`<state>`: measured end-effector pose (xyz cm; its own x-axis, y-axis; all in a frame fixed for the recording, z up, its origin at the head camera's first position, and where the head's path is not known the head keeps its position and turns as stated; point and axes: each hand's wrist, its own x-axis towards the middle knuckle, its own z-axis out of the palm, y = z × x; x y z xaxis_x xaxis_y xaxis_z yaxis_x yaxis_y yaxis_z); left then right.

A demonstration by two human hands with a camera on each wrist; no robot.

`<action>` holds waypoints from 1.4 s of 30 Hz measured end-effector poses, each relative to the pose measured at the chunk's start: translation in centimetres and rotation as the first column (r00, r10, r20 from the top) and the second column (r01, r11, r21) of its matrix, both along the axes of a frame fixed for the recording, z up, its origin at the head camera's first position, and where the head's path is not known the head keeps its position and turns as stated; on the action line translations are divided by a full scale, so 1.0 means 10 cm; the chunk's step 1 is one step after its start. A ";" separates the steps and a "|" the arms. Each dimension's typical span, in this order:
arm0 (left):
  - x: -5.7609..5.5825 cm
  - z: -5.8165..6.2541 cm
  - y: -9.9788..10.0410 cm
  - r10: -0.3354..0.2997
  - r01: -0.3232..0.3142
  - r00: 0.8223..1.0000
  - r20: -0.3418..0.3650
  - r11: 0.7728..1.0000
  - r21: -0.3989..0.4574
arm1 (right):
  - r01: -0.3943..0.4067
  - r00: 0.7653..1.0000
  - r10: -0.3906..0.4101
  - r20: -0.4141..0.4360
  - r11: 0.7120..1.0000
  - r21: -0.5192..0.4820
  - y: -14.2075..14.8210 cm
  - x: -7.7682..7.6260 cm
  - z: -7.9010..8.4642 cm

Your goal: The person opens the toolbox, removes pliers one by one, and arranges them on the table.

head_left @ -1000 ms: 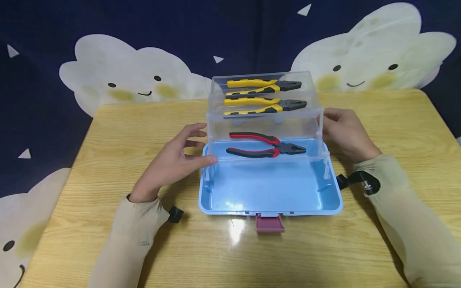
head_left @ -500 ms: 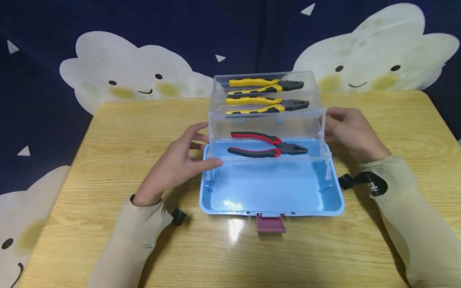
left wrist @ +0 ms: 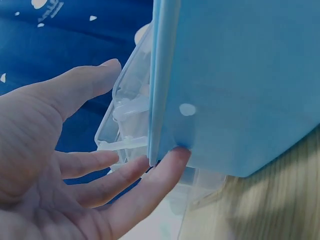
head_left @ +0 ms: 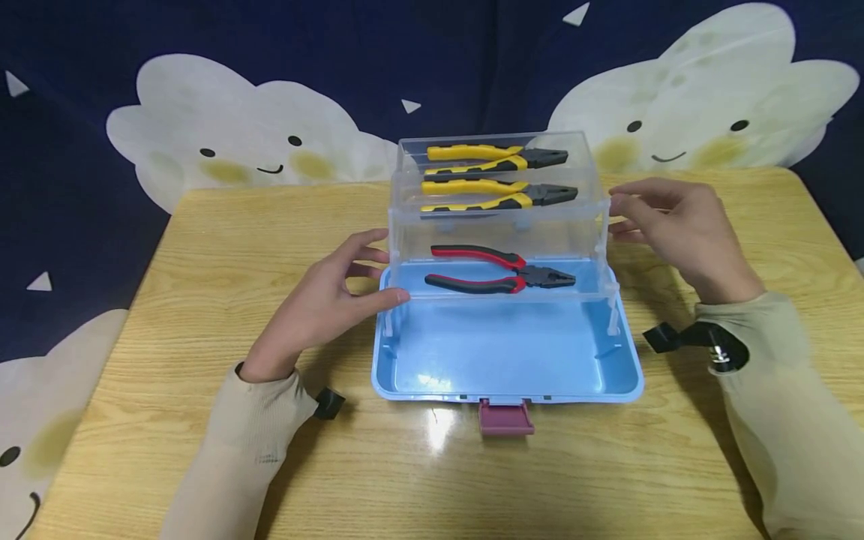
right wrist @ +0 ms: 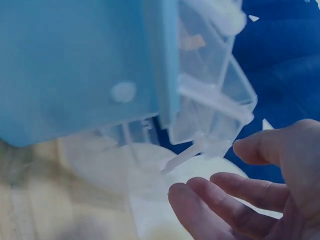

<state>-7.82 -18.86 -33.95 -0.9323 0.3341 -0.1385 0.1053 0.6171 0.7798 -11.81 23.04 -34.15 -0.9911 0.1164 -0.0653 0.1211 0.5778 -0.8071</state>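
Observation:
A blue toolbox stands on the table with its clear stacked trays raised above its back half. Two yellow-and-black pliers lie in the upper trays, and red-and-black pliers lie in the lower one. At the toolbox's left side is my left hand, thumb over the tray corner and fingers spread; in the left wrist view one fingertip touches the blue wall. Beside the upper right tray corner, my right hand has loosely bent fingers; in the right wrist view it holds nothing.
A maroon latch hangs down from the toolbox's front edge. The wooden table extends on both sides. Behind it hangs a dark blue cloth with white smiling clouds.
My right hand has moved up and outward along the trays' right side, from behind the tray edge into fuller view. The left hand, toolbox and pliers stay nearly as they were.

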 end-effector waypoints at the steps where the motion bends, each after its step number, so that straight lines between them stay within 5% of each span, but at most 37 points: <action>1: 0.00 0.00 0.00 -0.002 0.002 1.000 -0.001 1.000 0.000 | 0.004 1.000 -0.003 -0.016 1.000 0.007 -0.01 0.02 0.02; 12: 0.01 0.03 -0.04 -0.008 0.008 1.000 -0.018 1.000 0.010 | 0.010 0.976 0.017 -0.217 0.992 0.122 -0.17 0.24 0.25; 21: 0.03 0.07 -0.03 0.003 -0.001 0.999 -0.051 0.999 0.044 | -0.006 0.911 0.055 -0.410 0.993 0.119 -0.33 0.43 0.42; 27: 0.02 0.09 -0.02 0.006 -0.005 0.999 -0.039 1.000 0.025 | -0.150 0.846 0.241 -0.476 0.964 0.221 -0.48 0.57 0.47; 33: -0.01 0.07 0.02 0.009 -0.009 1.000 -0.015 1.000 0.021 | -0.229 0.806 0.339 -0.485 0.935 0.272 -0.61 0.64 0.51; 42: 0.01 0.02 0.04 0.019 -0.018 0.999 -0.040 1.000 0.017 | -0.356 0.797 0.483 -0.363 0.861 0.364 -0.84 0.58 0.59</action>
